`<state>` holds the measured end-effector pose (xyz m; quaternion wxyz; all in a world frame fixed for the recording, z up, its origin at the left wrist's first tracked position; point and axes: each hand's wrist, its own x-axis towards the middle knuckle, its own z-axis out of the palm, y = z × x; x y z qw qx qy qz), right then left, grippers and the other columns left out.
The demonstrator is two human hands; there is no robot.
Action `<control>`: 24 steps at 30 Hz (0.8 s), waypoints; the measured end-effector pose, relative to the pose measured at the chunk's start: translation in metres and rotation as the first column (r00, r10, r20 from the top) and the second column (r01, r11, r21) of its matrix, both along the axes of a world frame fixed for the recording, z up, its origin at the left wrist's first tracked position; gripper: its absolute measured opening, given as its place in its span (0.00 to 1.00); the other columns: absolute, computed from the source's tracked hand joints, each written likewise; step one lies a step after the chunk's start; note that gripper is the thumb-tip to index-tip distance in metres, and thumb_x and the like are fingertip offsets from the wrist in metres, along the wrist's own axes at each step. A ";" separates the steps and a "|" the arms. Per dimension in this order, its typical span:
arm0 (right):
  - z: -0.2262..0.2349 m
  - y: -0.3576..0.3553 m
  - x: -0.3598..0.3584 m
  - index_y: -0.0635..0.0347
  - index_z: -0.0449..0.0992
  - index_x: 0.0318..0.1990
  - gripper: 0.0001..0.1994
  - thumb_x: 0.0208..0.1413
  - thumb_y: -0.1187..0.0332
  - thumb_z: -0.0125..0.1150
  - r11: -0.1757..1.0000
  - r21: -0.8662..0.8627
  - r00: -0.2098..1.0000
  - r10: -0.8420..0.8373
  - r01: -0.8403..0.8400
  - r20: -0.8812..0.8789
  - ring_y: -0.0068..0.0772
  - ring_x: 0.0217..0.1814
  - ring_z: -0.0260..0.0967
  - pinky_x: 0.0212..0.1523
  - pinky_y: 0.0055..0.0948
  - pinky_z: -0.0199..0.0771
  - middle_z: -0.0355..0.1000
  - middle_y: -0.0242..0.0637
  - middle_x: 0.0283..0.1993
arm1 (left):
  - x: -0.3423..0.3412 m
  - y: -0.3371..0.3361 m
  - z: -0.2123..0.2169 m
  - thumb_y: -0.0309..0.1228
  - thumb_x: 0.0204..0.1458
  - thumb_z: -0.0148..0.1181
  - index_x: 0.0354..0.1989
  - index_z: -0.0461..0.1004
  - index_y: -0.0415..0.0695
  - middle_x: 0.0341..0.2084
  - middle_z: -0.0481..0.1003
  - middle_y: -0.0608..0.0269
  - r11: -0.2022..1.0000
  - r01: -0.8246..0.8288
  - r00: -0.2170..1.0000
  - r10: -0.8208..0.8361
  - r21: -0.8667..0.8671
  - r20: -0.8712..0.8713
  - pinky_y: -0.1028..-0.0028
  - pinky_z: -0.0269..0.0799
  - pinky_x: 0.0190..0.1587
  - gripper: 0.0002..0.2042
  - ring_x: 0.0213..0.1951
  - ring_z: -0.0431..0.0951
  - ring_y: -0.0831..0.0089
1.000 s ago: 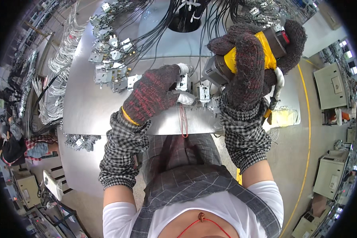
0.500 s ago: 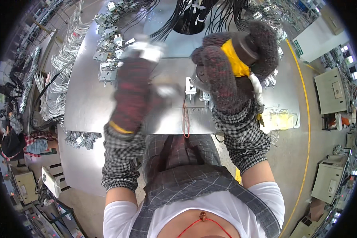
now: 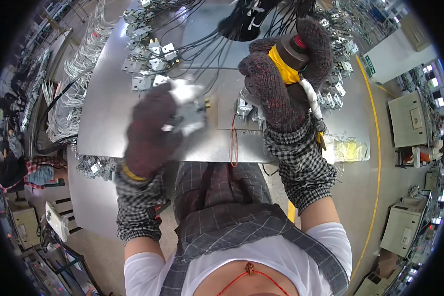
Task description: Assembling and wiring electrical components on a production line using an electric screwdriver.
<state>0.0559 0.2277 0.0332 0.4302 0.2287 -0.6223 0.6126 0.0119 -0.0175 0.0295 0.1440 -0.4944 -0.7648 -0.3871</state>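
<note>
A left hand [image 3: 152, 123], blurred and half-curled, is apparently holding a grey metal block [image 3: 194, 114] above the table [image 3: 106, 126], left of a small metal fixture [image 3: 242, 106]; the right hand [image 3: 275, 93] is clasping a yellow-taped tool [image 3: 282, 64]. Transferring the block seems underway, calling for a steady hold.

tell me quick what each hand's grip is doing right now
Left hand: blurred, but seems closed on a grey metal block.
Right hand: closed around a dark tool with yellow wrap.
</note>
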 end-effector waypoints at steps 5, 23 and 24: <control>-0.152 0.091 -0.017 0.60 0.63 0.59 0.22 0.62 0.59 0.56 0.788 -0.615 0.571 0.523 -0.040 0.633 0.30 0.50 0.71 0.41 0.27 0.78 0.67 0.47 0.53 | 0.027 0.067 -0.019 0.52 0.42 0.67 0.46 0.72 0.41 0.37 0.75 0.52 0.979 -0.090 0.996 0.083 -0.185 -0.043 0.59 0.70 0.42 0.29 0.39 0.75 0.54; 0.032 -0.013 0.027 0.53 0.55 0.64 0.31 0.56 0.69 0.63 0.962 -0.168 0.972 -0.227 0.214 -0.057 0.40 0.29 0.78 0.30 0.34 0.82 0.74 0.48 0.38 | 0.011 0.090 -0.030 0.48 0.44 0.67 0.49 0.74 0.44 0.31 0.75 0.52 0.984 -0.035 0.977 0.071 -0.175 0.203 0.60 0.72 0.38 0.27 0.36 0.76 0.55; 0.031 -0.012 0.026 0.53 0.55 0.64 0.31 0.56 0.69 0.63 0.961 -0.166 0.971 -0.233 0.220 -0.059 0.40 0.29 0.78 0.30 0.34 0.82 0.74 0.48 0.38 | 0.010 0.090 -0.030 0.48 0.45 0.67 0.49 0.74 0.44 0.31 0.75 0.52 0.982 -0.036 0.977 0.074 -0.184 0.201 0.60 0.72 0.38 0.26 0.36 0.76 0.55</control>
